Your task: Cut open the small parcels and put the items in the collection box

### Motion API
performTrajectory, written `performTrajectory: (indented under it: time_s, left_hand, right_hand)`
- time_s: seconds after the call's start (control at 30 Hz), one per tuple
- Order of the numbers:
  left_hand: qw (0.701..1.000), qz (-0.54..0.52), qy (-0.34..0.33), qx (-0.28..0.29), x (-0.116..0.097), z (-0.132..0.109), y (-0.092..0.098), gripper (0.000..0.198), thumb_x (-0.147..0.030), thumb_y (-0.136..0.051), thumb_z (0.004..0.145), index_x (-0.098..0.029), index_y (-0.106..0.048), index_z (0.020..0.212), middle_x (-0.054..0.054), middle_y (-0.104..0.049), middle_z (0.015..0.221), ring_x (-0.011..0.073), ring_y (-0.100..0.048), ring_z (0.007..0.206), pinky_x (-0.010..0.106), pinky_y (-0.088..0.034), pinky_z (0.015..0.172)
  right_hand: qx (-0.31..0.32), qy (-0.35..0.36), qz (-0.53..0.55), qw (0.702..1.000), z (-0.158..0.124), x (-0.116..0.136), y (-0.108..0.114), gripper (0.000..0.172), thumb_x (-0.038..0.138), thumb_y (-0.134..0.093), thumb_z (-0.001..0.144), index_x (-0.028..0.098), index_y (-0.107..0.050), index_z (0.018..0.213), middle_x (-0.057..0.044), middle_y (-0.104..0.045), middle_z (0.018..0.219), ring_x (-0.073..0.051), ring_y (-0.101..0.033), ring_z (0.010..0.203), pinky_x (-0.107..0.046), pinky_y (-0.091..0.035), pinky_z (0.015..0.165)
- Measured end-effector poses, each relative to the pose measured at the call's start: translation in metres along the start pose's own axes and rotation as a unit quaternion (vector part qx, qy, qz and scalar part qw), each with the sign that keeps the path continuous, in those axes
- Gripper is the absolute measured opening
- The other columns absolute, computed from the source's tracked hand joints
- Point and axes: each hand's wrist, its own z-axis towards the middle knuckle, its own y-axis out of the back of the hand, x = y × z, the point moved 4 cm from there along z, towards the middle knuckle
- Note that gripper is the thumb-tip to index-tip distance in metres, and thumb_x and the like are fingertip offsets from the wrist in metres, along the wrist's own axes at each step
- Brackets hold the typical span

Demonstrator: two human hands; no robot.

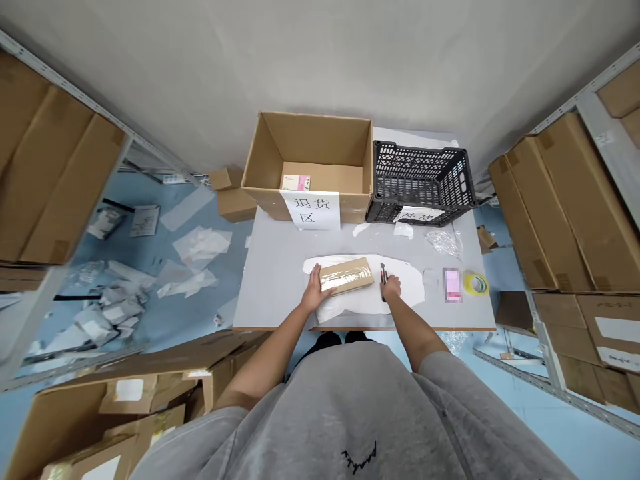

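Note:
A long brown cardboard box point(347, 275) with shiny clear tape across its top lies on a white sheet point(407, 283) on the table. My left hand point(314, 291) grips the box at its left end, thumb along the near side and fingers at the far corner. To the right of the box, my right hand point(391, 288) is closed around a dark utility knife point(384, 277), whose front end points away from me. Knife and box are a short distance apart. I cannot make out whether the blade is extended.
Behind stand a large open carton point(260, 199) with a small pink-and-white box point(297, 183) inside and a black plastic crate point(420, 200). A phone point(453, 285), a yellow tape roll point(476, 284) and crumpled clear plastic point(444, 243) lie right. Boxes on shelves flank the table point(270, 267).

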Motion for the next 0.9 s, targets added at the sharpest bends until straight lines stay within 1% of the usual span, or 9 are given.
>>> performTrajectory:
  time_s: [0.07, 0.17, 0.23, 0.33, 0.43, 0.53, 0.57, 0.73, 0.9]
  left_hand:
    - [0.999, -0.045, 0.02, 0.0, 0.004, 0.0, -0.007, 0.118, -0.067, -0.077, 0.094, -0.028, -0.005, 0.18, 0.016, -0.011, 0.188, 0.037, -0.013, 0.174, 0.056, -0.018, 0.14]
    - [0.992, -0.113, 0.046, -0.012, 0.008, -0.007, -0.022, 0.124, -0.068, -0.074, 0.097, -0.031, 0.011, 0.18, 0.013, 0.003, 0.19, 0.0345, -0.008, 0.175, 0.051, -0.016, 0.141]
    - [0.989, -0.138, 0.051, -0.029, 0.009, -0.013, -0.031, 0.124, -0.067, -0.072, 0.098, -0.031, 0.014, 0.18, 0.011, 0.008, 0.19, 0.0331, -0.003, 0.176, 0.049, -0.016, 0.141]
    - [0.986, -0.149, 0.053, -0.048, 0.01, -0.017, -0.038, 0.12, -0.065, -0.069, 0.102, -0.032, 0.017, 0.179, 0.009, 0.011, 0.19, 0.0315, 0.004, 0.176, 0.048, -0.013, 0.141]
    - [0.986, -0.153, 0.042, -0.04, 0.01, -0.012, -0.037, 0.119, -0.063, -0.068, 0.103, -0.031, 0.018, 0.179, 0.009, 0.01, 0.19, 0.0311, 0.002, 0.176, 0.049, -0.011, 0.142]
    - [0.988, -0.149, 0.022, -0.012, 0.011, -0.001, -0.033, 0.123, -0.065, -0.069, 0.101, -0.03, 0.018, 0.179, 0.011, 0.007, 0.19, 0.0319, -0.001, 0.176, 0.05, -0.01, 0.141]
    - [0.989, -0.148, 0.015, -0.002, 0.012, 0.003, -0.032, 0.124, -0.065, -0.07, 0.1, -0.029, 0.019, 0.179, 0.012, 0.006, 0.19, 0.0322, -0.003, 0.176, 0.05, -0.01, 0.141]
    - [0.988, -0.151, -0.004, 0.01, 0.018, 0.012, -0.03, 0.132, -0.065, -0.077, 0.095, -0.025, 0.016, 0.18, 0.015, -0.001, 0.19, 0.0341, -0.012, 0.174, 0.051, -0.014, 0.141]
    - [0.985, -0.168, 0.011, 0.026, 0.029, 0.01, -0.035, 0.135, -0.068, -0.076, 0.093, -0.022, 0.016, 0.18, 0.02, -0.022, 0.186, 0.0353, -0.033, 0.167, 0.052, -0.024, 0.137]
  right_hand:
    - [0.004, 0.014, 0.061, 0.998, 0.002, 0.0, 0.004, 0.033, 0.026, -0.065, 0.094, 0.017, -0.065, 0.125, -0.024, -0.069, 0.137, -0.032, -0.069, 0.128, -0.037, -0.056, 0.1]
    - [0.009, 0.046, 0.132, 0.99, 0.0, 0.0, 0.02, 0.034, 0.032, -0.059, 0.098, 0.018, -0.059, 0.129, -0.014, -0.079, 0.113, -0.025, -0.078, 0.099, -0.034, -0.059, 0.087]
    - [0.01, 0.097, 0.182, 0.978, -0.007, 0.004, 0.037, 0.04, 0.038, -0.056, 0.101, 0.019, -0.055, 0.135, -0.008, -0.08, 0.099, -0.022, -0.078, 0.084, -0.032, -0.06, 0.081]
    - [0.032, 0.215, 0.193, 0.957, -0.031, 0.023, 0.062, 0.05, 0.044, -0.051, 0.105, 0.019, -0.055, 0.147, -0.004, -0.08, 0.092, -0.022, -0.078, 0.08, -0.032, -0.061, 0.083]
    - [0.089, 0.33, 0.066, 0.937, -0.067, 0.058, 0.069, 0.049, 0.045, -0.046, 0.112, 0.023, -0.059, 0.154, -0.006, -0.082, 0.099, -0.024, -0.079, 0.088, -0.033, -0.06, 0.089]
    - [0.111, 0.422, -0.092, 0.895, -0.098, 0.101, 0.059, 0.041, 0.042, -0.048, 0.116, 0.031, -0.063, 0.152, -0.008, -0.078, 0.136, -0.026, -0.075, 0.119, -0.033, -0.057, 0.097]
    - [0.122, 0.44, -0.137, 0.879, -0.106, 0.115, 0.053, 0.039, 0.041, -0.048, 0.117, 0.032, -0.064, 0.151, -0.007, -0.076, 0.142, -0.026, -0.073, 0.125, -0.032, -0.056, 0.098]
    - [0.137, 0.468, -0.284, 0.825, -0.119, 0.162, 0.029, 0.036, 0.038, -0.047, 0.119, 0.027, -0.066, 0.147, -0.01, -0.072, 0.145, -0.026, -0.071, 0.128, -0.031, -0.053, 0.097]
    - [0.137, 0.474, -0.355, 0.794, -0.114, 0.173, 0.019, 0.038, 0.039, -0.044, 0.119, 0.024, -0.065, 0.146, -0.012, -0.074, 0.139, -0.026, -0.074, 0.12, -0.031, -0.052, 0.093]
